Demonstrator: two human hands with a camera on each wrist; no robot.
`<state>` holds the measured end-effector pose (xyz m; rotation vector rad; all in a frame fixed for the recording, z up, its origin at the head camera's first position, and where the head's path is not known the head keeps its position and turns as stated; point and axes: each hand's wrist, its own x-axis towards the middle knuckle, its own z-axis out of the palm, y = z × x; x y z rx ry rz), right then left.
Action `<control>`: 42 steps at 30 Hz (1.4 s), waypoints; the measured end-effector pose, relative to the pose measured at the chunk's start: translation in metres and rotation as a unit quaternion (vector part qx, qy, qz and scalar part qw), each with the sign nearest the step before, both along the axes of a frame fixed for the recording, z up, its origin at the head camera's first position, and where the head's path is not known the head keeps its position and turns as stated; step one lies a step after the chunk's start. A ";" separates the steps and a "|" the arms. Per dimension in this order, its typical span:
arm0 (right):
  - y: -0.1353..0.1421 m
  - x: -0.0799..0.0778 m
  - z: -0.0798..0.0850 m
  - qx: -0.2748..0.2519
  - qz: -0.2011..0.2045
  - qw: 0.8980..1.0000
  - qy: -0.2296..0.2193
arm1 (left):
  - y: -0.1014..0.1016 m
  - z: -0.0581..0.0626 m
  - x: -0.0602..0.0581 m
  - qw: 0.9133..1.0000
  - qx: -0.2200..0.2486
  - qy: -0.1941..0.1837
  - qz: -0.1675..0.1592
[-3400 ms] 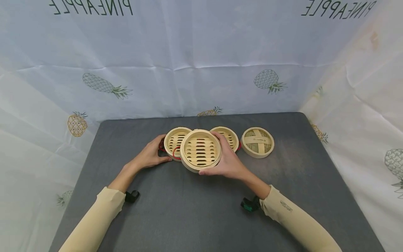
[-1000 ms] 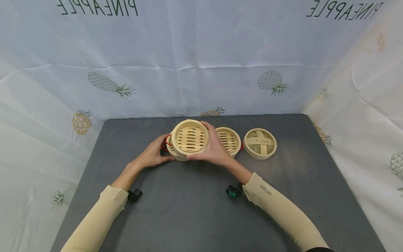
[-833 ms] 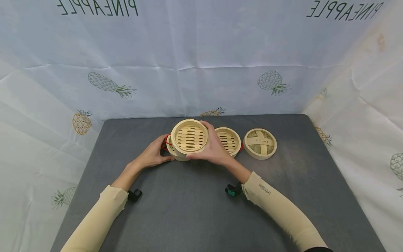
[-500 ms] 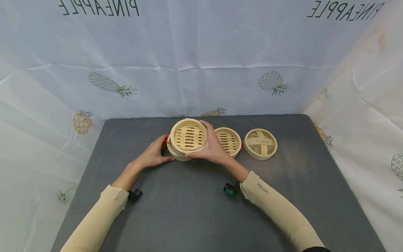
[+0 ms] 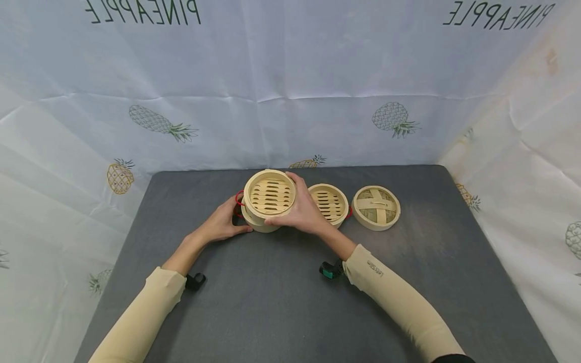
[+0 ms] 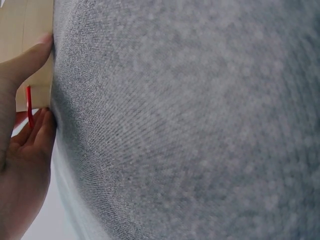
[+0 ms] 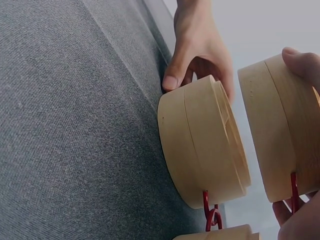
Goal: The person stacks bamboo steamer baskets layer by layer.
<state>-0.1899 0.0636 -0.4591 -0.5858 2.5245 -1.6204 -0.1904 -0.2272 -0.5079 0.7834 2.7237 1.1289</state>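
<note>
My right hand (image 5: 303, 209) grips a round bamboo steamer basket (image 5: 271, 195) with a slatted floor and a red cord loop. It holds it directly over a second steamer basket (image 5: 260, 226), which stands on the table. A gap shows between the two in the right wrist view, where the raised basket (image 7: 272, 130) appears slightly tilted against the lower basket (image 7: 197, 142). My left hand (image 5: 222, 222) holds the lower one by its left side, thumb in front and fingers behind. Most of that basket's inside is hidden from the head view.
A third slatted steamer basket (image 5: 330, 202) with a red cord stands just right of the pair. Beyond it lies a woven bamboo lid (image 5: 375, 207) with crossed bands. The dark grey table (image 5: 272, 302) meets a pineapple-print curtain (image 5: 290, 126) at the back.
My right hand has carried the raised steamer basket leftward and back until it overlaps the lower one; lately it edges only slightly left. The left hand keeps its hold.
</note>
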 end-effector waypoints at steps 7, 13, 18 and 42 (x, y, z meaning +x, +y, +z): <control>-0.004 -0.003 -0.002 -0.014 0.010 1.000 -0.006 | 0.001 0.000 0.000 1.000 0.003 -0.006 0.000; -0.007 -0.004 -0.004 -0.010 0.013 1.000 -0.013 | 0.001 -0.001 -0.001 1.000 0.014 -0.006 -0.006; -0.009 -0.005 -0.007 -0.007 0.012 1.000 -0.013 | 0.000 -0.002 -0.001 1.000 0.013 -0.001 -0.007; -0.018 -0.011 -0.009 0.024 0.000 1.000 -0.008 | 0.000 -0.002 -0.001 1.000 0.020 -0.013 0.005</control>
